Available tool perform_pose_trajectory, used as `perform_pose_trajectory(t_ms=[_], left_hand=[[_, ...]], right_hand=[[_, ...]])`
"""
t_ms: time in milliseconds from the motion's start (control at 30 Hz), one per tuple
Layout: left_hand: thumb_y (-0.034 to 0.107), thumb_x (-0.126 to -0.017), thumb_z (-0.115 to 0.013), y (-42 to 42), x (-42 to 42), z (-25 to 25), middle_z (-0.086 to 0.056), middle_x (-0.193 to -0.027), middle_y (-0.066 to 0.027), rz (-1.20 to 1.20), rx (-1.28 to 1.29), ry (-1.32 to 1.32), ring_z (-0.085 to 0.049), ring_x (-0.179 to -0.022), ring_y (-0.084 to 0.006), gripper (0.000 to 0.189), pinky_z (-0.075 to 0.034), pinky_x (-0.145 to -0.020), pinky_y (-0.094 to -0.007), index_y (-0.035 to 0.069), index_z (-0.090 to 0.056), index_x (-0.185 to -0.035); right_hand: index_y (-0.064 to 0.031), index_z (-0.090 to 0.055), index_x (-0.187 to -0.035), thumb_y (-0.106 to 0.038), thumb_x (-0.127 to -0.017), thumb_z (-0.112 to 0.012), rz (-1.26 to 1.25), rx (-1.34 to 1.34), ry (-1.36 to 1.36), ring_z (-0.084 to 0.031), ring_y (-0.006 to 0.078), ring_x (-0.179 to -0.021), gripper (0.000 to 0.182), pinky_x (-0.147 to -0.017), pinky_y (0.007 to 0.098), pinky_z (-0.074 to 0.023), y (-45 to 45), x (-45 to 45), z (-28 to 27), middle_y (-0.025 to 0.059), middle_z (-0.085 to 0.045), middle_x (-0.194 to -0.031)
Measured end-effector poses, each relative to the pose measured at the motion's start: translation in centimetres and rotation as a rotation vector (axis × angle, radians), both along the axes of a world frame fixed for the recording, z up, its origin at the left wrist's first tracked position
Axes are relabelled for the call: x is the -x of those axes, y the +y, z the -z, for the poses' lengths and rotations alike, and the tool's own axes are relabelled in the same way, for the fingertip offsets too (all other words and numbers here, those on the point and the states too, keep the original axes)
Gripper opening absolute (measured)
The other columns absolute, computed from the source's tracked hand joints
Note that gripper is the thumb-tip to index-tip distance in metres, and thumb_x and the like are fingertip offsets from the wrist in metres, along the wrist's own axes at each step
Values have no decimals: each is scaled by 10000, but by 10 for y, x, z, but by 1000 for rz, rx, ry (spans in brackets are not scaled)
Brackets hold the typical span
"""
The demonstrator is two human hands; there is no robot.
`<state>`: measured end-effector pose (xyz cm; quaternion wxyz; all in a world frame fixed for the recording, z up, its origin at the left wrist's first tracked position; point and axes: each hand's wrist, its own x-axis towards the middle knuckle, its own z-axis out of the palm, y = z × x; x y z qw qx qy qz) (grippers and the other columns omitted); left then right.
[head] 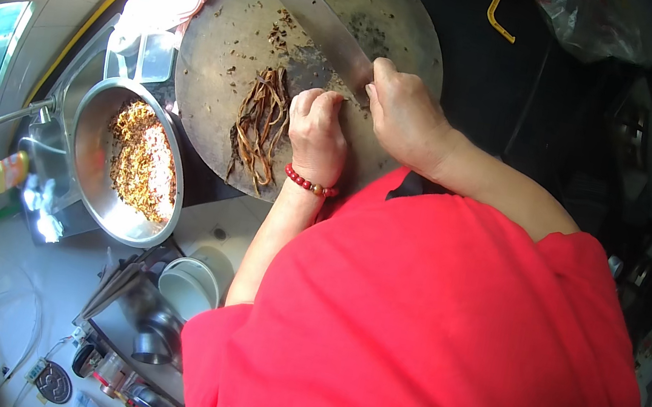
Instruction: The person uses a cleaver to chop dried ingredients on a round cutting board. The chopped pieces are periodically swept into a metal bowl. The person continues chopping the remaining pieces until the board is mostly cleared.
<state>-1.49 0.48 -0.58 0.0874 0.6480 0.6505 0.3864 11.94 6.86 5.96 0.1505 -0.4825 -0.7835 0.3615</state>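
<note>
My right hand (408, 108) grips a cleaver (329, 29) by its handle end, and the broad steel blade points to the far left over a round chopping board (217, 43). My left hand (320, 131), with a red bead bracelet at the wrist, rests on the board just left of the blade's near end. Its fingers are curled down, and whatever may be under the fingertips is hidden. Beside it lies a bundle of brown, wrinkled dried strips (260, 128), perhaps dried vegetable. Small chopped brown bits (281, 28) are scattered near the cleaver.
Left of the board, a steel bowl (88, 164) holds finely chopped golden-brown food, partly in bright sunlight. A faucet (10, 118) reaches beside it. Clear plastic containers (155, 55) stand behind. A white bucket (188, 290) sits lower down. A yellow strip (497, 12) lies on the dark counter.
</note>
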Motion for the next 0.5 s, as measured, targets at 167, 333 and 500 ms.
perform_pose_trajectory(t_ms=[167, 333, 500], left_hand=[[1, -772, -638, 0, 2, 5, -607, -829, -99, -64, -51, -42, -595, -756, -280, 95, -486, -658, -348, 66, -614, -836], [-43, -739, -601, -2, 1, 2, -587, -842, -118, -54, 3, -73, -564, -805, -301, 122, -471, -718, -379, 40, -591, -828], [-32, -751, -615, -1, 1, 1, -609, -834, -103, -55, -21, -66, -586, -781, -286, 103, -481, -693, -358, 50, -610, -813]], right_hand=[[39, -469, -858, -4, -801, -482, -41, 32, 19, -612, 436, -698, 73, -633, 486, -496, -4, -3, -9, 259, -606, -709], [43, -472, -847, -7, -807, -479, -91, 47, 21, -604, 445, -700, 64, -621, 494, -486, -6, -2, -6, 273, -596, -706], [48, -473, -842, -15, -815, -483, -101, 38, 17, -602, 450, -699, 69, -614, 499, -477, -5, -4, -2, 282, -592, -709]])
